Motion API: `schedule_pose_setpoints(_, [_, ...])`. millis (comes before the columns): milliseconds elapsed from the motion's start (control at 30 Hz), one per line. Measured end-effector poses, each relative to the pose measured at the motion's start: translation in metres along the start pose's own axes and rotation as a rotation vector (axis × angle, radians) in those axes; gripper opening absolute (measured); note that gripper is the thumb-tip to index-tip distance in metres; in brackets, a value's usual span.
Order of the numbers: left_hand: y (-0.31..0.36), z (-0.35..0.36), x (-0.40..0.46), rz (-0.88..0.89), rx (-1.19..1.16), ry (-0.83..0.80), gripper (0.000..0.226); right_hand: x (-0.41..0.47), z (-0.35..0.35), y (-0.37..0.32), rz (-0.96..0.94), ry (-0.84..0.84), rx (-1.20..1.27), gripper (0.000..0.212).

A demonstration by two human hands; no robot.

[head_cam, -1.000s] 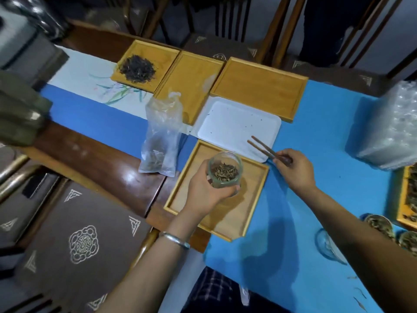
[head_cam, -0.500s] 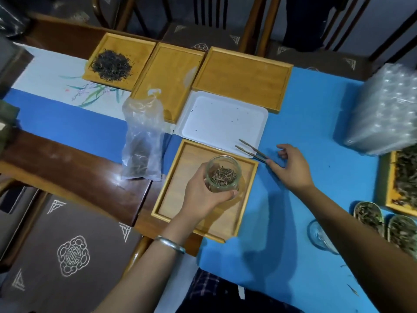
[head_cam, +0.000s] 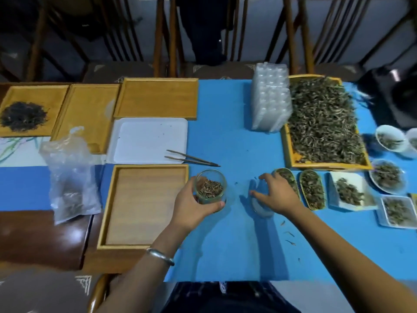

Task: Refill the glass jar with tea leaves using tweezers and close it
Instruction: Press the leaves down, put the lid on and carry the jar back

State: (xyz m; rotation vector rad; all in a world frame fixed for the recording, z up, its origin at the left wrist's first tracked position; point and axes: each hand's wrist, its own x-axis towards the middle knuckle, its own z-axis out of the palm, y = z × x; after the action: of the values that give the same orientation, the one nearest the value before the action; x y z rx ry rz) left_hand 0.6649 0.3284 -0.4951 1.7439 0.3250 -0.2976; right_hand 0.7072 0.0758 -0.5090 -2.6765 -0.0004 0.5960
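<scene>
On the blue-covered desk (head_cam: 237, 136), the left hand (head_cam: 191, 205) grips a small round glass jar (head_cam: 211, 187) part-filled with tea leaves, just right of a wooden tray (head_cam: 144, 204). The right hand (head_cam: 276, 195) curls over a clear glass lid (head_cam: 259, 205). Thin brown tweezers (head_cam: 191, 158) lie untouched beyond the jar.

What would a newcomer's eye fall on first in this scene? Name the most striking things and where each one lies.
The big wooden tray heaped with pale tea leaves at the far right of the blue table stands out first. Near the middle, the left hand grips an open glass jar part-filled with leaves. The tweezers lie just behind it, half on a white tray.
</scene>
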Motion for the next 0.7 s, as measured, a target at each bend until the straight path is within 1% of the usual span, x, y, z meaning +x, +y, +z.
schedule_pose_setpoints(67, [0.000,0.011,-0.009,-0.008,0.018,0.002,0.076,-0.009,0.003,0.008,-0.012,-0.057,-0.069,0.080])
schedule_pose_setpoints(167, [-0.005,0.024,-0.025,-0.019,0.048,0.020,0.071,-0.022,0.012,0.018,-0.100,-0.105,-0.170,0.093])
schedule_pose_setpoints(233, [-0.011,0.032,-0.036,-0.015,0.078,0.023,0.066,-0.030,0.020,0.022,-0.103,-0.102,-0.150,0.098])
schedule_pose_setpoints(300, [-0.019,0.040,-0.046,-0.005,0.097,0.045,0.065,-0.037,0.027,0.024,-0.057,-0.059,-0.092,0.100])
schedule_pose_setpoints(433, [-0.032,0.051,-0.058,-0.004,0.110,0.074,0.067,-0.049,0.042,0.031,0.048,0.003,0.064,0.093])
schedule_pose_setpoints(700, [-0.037,0.064,-0.059,-0.030,0.179,0.087,0.064,-0.047,0.059,0.037,0.104,0.119,0.339,0.067])
